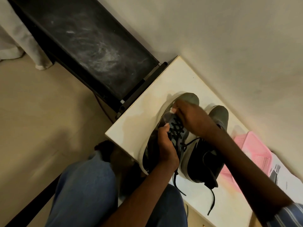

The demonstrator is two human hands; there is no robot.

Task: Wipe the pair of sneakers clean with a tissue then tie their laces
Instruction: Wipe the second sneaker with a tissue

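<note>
Grey sneakers: two; hands: two.

Two dark sneakers with pale soles sit side by side on a white table. The near sneaker is tipped onto its side, its black criss-crossed laces facing up, and it is clasped at the middle; its grey toe lies beyond the grip, its heel below it. A small white tissue is pinched against the upper just above the lacing. The other sneaker stands upright beside it, its loose laces trailing off the heel end.
</note>
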